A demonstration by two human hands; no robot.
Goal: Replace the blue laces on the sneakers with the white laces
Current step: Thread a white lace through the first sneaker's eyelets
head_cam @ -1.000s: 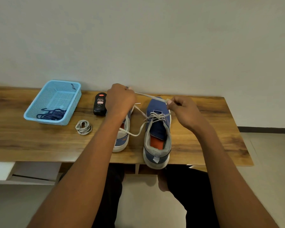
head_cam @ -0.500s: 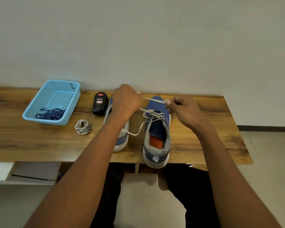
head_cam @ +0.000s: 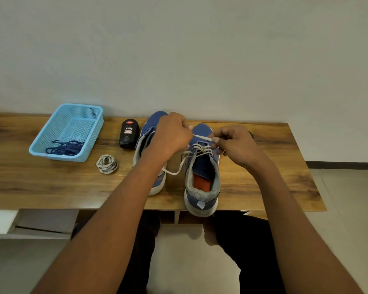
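Two blue sneakers stand side by side on the wooden table (head_cam: 51, 187). The right sneaker (head_cam: 202, 183) carries a white lace (head_cam: 201, 148) crossed through its front eyelets; one loose end trails left between the shoes. My left hand (head_cam: 171, 134) and my right hand (head_cam: 235, 145) each pinch a short stretch of that lace, held taut above the shoe's toe end. The left sneaker (head_cam: 149, 132) lies partly under my left forearm and shows no lace. A coiled second white lace (head_cam: 106, 164) rests on the table. Blue laces (head_cam: 65, 148) lie in the light blue basket (head_cam: 51, 134).
A black bottle of shoe polish (head_cam: 129, 133) stands between the basket and the left sneaker. The table backs onto a plain wall. A white shelf unit (head_cam: 0, 221) sits below the table at left. My legs are under the front edge.
My left hand has moved right, toward my right hand, so the taut piece of lace between them has grown much shorter. The right hand stays almost in place.
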